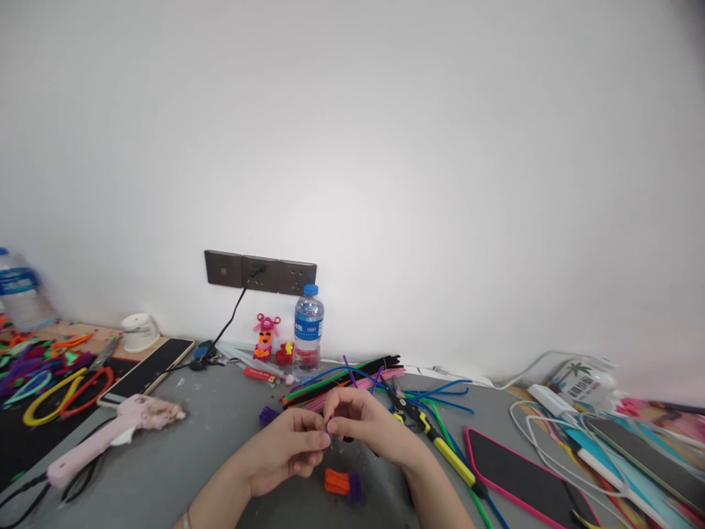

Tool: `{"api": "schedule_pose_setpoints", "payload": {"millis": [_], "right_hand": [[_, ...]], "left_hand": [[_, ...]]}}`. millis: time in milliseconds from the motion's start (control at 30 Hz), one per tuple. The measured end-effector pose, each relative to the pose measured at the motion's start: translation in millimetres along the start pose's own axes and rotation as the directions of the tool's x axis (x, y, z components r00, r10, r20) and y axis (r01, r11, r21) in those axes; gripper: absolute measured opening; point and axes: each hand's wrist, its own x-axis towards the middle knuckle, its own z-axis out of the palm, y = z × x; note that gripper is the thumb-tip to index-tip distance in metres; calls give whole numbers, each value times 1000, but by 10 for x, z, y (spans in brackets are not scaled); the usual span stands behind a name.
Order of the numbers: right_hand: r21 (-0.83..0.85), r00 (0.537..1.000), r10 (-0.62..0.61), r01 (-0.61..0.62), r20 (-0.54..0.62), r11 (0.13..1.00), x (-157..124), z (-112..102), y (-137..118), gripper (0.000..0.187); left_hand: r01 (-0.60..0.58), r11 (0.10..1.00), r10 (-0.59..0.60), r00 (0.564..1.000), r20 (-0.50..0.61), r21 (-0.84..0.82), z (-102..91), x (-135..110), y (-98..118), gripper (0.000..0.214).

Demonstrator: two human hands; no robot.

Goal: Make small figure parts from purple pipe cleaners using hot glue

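Note:
Over the grey table, my left hand [294,447] and my right hand [360,420] meet at the fingertips. Both pinch a short purple pipe cleaner [329,433], mostly hidden by the fingers. Just below them lies an orange and purple pipe-cleaner piece [340,482]. Behind my left hand is a purple fuzzy piece [269,416]. Beyond my right hand lies a bundle of pipe cleaners [352,375] in black, green, pink and blue. Pliers with yellow and black handles [449,452] rest beside my right wrist.
On the left are a pink glue gun [113,433], a phone [148,373] and scissors [82,393]. A water bottle [308,334] and a small pink and orange figure [265,339] stand by the wall. A pink-edged phone [523,474] and white cables [556,448] lie right.

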Motion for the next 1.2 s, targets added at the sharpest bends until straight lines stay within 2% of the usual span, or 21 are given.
{"api": "schedule_pose_setpoints", "payload": {"millis": [167,333,633,767,933,1100,1200], "right_hand": [[43,1000,7,-7,16,999,-9,13,-10,23],[134,996,36,-47,81,990,-20,17,5,23],[76,993,9,-18,118,997,-20,38,-10,23],[49,998,19,-22,68,999,-17,26,1,24],[-90,997,-37,31,-66,995,19,26,16,22],[-321,957,-187,109,-222,941,68,82,26,18],[-424,925,-265,131,-274,896,91,132,35,13]], "left_hand": [[39,998,-38,999,21,-52,-10,-2,-8,30],[46,998,-43,996,77,-46,-23,-16,-22,30],[101,995,-99,988,115,-10,-51,1,-89,42],[27,1000,-27,1000,6,11,-48,11,-62,37],[-85,983,104,987,-119,160,-49,37,20,33],[-182,974,211,946,-245,138,-17,56,59,37],[-217,952,276,914,-298,216,-43,69,49,37]]}}
